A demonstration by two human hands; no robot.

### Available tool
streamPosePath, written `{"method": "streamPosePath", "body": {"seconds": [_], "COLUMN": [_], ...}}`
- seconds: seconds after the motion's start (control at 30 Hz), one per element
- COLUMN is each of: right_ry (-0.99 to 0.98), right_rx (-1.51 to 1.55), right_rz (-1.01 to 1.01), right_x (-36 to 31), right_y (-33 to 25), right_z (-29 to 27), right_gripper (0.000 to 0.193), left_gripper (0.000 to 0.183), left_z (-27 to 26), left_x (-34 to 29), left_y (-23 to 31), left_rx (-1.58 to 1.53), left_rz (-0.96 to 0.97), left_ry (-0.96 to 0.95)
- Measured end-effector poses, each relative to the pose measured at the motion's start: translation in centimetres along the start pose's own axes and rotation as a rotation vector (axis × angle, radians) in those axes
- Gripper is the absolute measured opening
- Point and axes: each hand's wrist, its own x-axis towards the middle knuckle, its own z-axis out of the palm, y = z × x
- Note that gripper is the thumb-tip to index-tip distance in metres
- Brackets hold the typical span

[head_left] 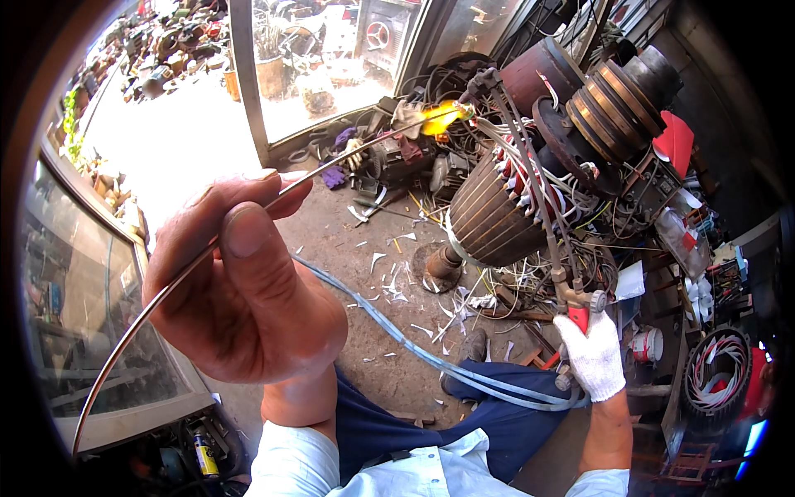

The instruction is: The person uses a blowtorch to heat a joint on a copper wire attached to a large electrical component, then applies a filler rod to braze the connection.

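Between the thumb and fingers of my bare left hand (248, 273) is a thin metal brazing rod (348, 155). It curves down to the lower left behind the hand, and its far end reaches into a yellow flame (443, 118). My right hand (595, 352), in a white knitted glove, is closed around the red handle of a gas torch (570, 286). The torch's long tubes run up and away to a bent head by the flame. Beside it stands a wound motor rotor (494, 207) with white-sleeved leads; the exact heated spot is hidden by glare.
Blue twin hoses (397, 335) loop from the torch across my legs. Paper scraps litter the floor (356, 323). Copper slip rings (617, 108) and a heap of cables lie beyond the rotor. A wound stator (717, 373) sits at right; a glass-paned door (108, 306) at left.
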Motion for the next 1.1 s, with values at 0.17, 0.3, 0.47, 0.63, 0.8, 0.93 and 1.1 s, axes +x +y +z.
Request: {"method": "streamPosePath", "body": {"seconds": [0.17, 0.3, 0.47, 0.63, 0.8, 0.93, 1.1], "right_ry": [-0.041, -0.027, -0.063, -0.094, -0.123, -0.11, -0.086], "right_rx": [0.147, 0.268, 0.339, 0.371, 0.405, 0.357, 0.269], "right_rz": [0.168, 0.145, 0.091, 0.115, 0.159, 0.19, 0.102], "right_x": [-0.1, -0.3, -0.4, -0.1, 0.0, 0.0, 0.2], "right_y": [-0.4, 0.8, 3.6, 2.8, 2.2, 1.9, 3.1], "right_z": [0.6, 1.5, 3.3, 3.6, 3.4, 3.3, 3.6], "right_gripper": [0.035, 0.036, 0.039, 0.039, 0.038, 0.036, 0.037], "left_gripper": [0.017, 0.017, 0.017, 0.017, 0.015, 0.014, 0.013], "left_z": [0.1, 0.1, 0.1, 0.0, 0.1, 0.3, 0.5], "left_x": [-0.1, -0.2, -0.2, 0.0, -0.1, -0.1, -0.3], "left_y": [0.1, 0.2, 0.5, 0.8, 0.8, 0.7, 0.5], "left_rx": [0.001, 0.009, 0.019, 0.042, 0.03, 0.0, -0.023], "left_rz": [0.007, -0.005, -0.011, -0.008, -0.009, 0.009, 0.007], "left_ry": [0.003, 0.021, -0.002, -0.05, -0.065, -0.069, -0.058]}}
